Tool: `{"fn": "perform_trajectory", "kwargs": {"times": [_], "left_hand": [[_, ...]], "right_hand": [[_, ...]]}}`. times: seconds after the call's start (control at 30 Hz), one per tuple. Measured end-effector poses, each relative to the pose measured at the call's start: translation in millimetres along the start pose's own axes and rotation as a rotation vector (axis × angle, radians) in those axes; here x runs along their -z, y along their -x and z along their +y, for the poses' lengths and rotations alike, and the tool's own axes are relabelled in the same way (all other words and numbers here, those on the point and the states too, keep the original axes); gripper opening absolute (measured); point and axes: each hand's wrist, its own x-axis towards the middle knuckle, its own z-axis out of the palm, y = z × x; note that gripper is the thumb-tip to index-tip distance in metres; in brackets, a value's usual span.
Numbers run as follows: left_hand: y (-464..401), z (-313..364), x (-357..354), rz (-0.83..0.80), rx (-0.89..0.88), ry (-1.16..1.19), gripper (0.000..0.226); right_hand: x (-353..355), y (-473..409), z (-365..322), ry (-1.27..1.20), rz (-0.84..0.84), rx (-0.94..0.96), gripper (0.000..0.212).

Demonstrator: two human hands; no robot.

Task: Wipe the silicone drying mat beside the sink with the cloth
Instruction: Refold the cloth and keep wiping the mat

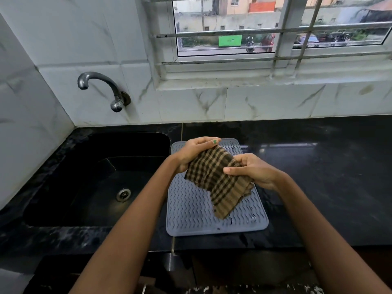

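Both hands hold a brown checked cloth (218, 179) up over the grey mat (203, 211). The left hand (194, 152) and right hand (254, 170) have fingers curled tight, pinching its top edge. The mat lies flat on the dark counter (328, 177), just right of the black sink (95, 177).

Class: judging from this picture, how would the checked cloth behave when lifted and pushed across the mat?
The cloth droops from both hands, so it is probably floppy and light. Pushed over the ridged mat, it may bunch.
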Motion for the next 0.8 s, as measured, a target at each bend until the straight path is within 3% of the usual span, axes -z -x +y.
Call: {"fn": "perform_trajectory", "kwargs": {"times": [0.13,0.2,0.33,0.43,0.5,0.6,0.73,0.8], "left_hand": [[11,-35,2,-0.31,0.238,0.031,0.074],[15,-54,-1,-0.399,0.276,0.105,0.076],[10,-61,-10,-0.198,0.248,0.197,0.051],[3,-58,-19,0.01,0.159,-0.059,0.053],[2,-59,-27,0.089,0.101,0.001,0.061],[3,-62,-39,0.074,0.055,0.133,0.077],[6,-66,-48,-0.071,0.264,0.289,0.109],[3,-71,-48,-0.134,0.278,0.373,0.114]], "right_hand": [[-2,-3,-1,-0.263,0.03,0.054,0.023],[2,-2,-3,-0.343,0.04,0.048,0.02],[16,3,-5,-0.421,0.017,0.009,0.028],[16,2,0,-0.427,0.018,-0.011,0.042],[14,-1,4,-0.453,0.054,-0.023,0.048],[15,-4,9,-0.533,0.072,-0.027,0.05],[18,-7,13,-0.614,0.051,-0.027,0.052],[21,-10,15,-0.609,0.079,-0.033,0.05]]}}
